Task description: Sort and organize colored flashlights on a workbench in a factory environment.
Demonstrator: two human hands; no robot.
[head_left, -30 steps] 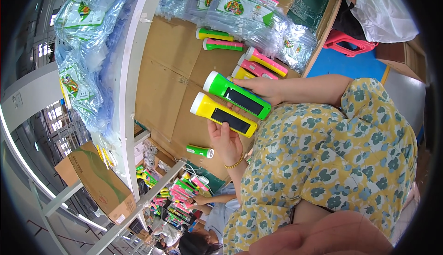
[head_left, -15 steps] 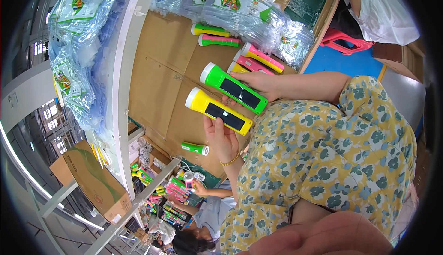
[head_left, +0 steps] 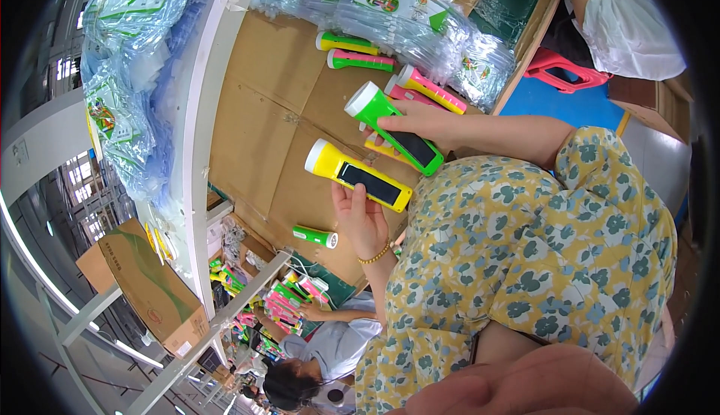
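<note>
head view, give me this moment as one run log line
left hand: holds yellow flashlight | right hand: holds green flashlight | loose green-and-white flashlight: lies on cardboard | plastic bags: piled

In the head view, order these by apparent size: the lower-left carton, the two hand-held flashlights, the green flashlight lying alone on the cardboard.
1. Carton
2. Yellow flashlight and held green flashlight: too alike to rank; the green is partly covered
3. Lying green flashlight
</note>
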